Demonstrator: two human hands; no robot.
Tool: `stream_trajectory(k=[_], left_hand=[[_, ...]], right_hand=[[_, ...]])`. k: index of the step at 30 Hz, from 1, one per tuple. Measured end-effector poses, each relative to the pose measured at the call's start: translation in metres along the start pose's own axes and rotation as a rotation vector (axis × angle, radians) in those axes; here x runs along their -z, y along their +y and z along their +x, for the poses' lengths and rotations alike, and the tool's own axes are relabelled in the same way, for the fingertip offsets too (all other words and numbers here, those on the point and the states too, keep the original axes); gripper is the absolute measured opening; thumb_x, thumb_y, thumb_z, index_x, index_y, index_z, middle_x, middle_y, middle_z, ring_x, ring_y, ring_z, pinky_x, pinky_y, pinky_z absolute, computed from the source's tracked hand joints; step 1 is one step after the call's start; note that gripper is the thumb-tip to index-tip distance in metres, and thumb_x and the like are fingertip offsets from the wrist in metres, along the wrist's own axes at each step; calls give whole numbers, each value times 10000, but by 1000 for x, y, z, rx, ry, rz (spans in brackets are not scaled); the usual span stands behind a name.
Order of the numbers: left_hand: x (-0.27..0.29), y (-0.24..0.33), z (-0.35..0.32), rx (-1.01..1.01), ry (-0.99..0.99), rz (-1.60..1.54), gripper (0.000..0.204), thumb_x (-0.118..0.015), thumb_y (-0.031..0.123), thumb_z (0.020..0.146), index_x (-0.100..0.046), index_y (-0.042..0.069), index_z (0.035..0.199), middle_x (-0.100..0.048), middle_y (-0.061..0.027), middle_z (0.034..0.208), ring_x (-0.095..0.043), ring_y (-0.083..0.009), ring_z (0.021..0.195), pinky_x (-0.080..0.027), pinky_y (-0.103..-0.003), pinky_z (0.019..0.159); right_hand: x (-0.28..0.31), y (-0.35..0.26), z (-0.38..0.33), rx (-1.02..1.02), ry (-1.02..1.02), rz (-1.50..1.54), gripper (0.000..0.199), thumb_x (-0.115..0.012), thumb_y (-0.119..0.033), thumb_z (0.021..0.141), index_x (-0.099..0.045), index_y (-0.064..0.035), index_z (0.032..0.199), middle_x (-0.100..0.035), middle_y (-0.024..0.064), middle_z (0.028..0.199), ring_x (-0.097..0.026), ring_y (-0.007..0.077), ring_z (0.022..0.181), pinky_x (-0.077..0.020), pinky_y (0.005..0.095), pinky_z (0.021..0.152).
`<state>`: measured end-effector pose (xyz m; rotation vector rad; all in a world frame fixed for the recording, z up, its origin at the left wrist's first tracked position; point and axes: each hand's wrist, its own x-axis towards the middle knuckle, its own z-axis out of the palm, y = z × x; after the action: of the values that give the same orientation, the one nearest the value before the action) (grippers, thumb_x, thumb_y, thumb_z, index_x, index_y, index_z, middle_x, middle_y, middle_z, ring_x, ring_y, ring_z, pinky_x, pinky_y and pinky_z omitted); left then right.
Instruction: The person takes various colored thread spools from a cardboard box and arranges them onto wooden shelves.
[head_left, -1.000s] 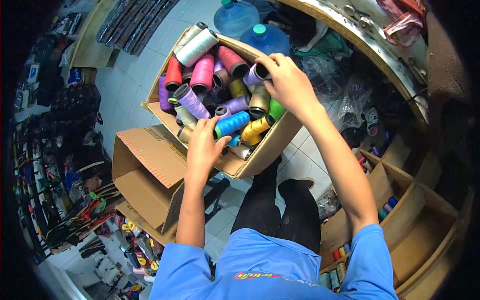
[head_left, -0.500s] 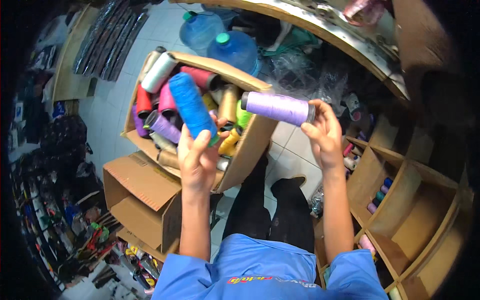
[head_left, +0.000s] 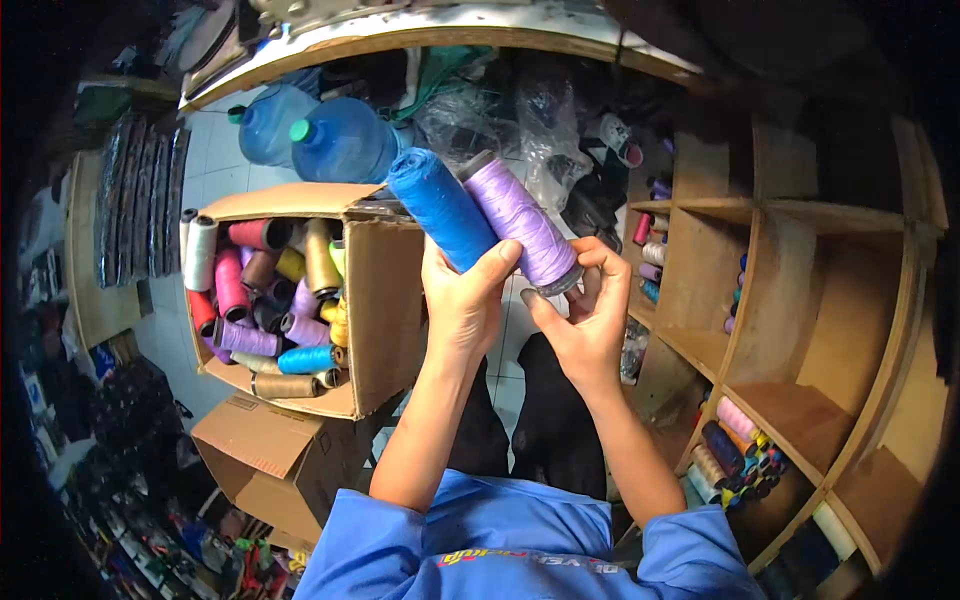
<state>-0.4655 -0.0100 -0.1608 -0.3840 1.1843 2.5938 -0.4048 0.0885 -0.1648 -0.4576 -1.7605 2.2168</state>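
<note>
My left hand (head_left: 462,305) grips a blue thread spool (head_left: 437,205) and holds it up in front of me. My right hand (head_left: 585,315) grips the lower end of a light purple thread spool (head_left: 520,218), which lies right against the blue one. Both spools tilt up and to the left. Below and to the left stands an open cardboard box (head_left: 382,300) packed with several spools in pink, purple, yellow, blue, white and brown.
Wooden shelf compartments (head_left: 790,300) on the right hold more spools. Two blue water jugs (head_left: 335,140) stand behind the box. A second, smaller cardboard box (head_left: 270,465) sits on the tiled floor at lower left. Plastic bags (head_left: 520,110) lie under a curved countertop.
Both hands took a spool out of the box and rose. The two spools, apart half a second ago, are now side by side, and my view has swung right toward the shelves.
</note>
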Motion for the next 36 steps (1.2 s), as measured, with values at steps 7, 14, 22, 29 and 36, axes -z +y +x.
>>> stream_trajectory(k=[7,14,22,29,36], left_hand=[[-12,-18,3,98,-114,50,393,-710,4,704,-480,44,1020,-570,-34,911,-591,-146,822,-485,-304,774],[-18,-37,2,127,-150,178,486,-736,0,661,-453,49,1053,-565,-44,924,-579,-145,826,-466,-310,783],[-30,-39,-7,202,-142,68,530,-749,7,638,-446,58,1069,-561,-45,911,-583,-157,828,-469,-325,803],[-20,-32,1,358,-283,35,525,-753,60,639,-448,53,1065,-567,-71,961,-591,-171,867,-495,-337,783],[-16,-42,-2,453,-314,-34,664,-738,133,650,-397,26,1210,-549,-144,1077,-589,-249,961,-494,-383,846]], right_hand=[[47,-17,6,43,50,-179,452,-739,-160,749,-520,25,1098,-551,114,1073,-551,176,987,-464,311,839],[63,-26,19,-123,76,-72,192,-671,-129,821,-630,15,942,-622,79,937,-587,107,829,-472,245,754],[78,-16,13,-177,106,-71,145,-602,-97,871,-622,28,943,-638,47,846,-583,78,770,-468,219,723],[90,-15,16,-226,-41,-28,105,-623,-40,837,-610,22,921,-643,68,843,-595,93,759,-484,233,694],[93,-18,28,-245,-17,-23,159,-645,-5,788,-603,22,938,-619,41,865,-579,82,763,-477,222,680]])
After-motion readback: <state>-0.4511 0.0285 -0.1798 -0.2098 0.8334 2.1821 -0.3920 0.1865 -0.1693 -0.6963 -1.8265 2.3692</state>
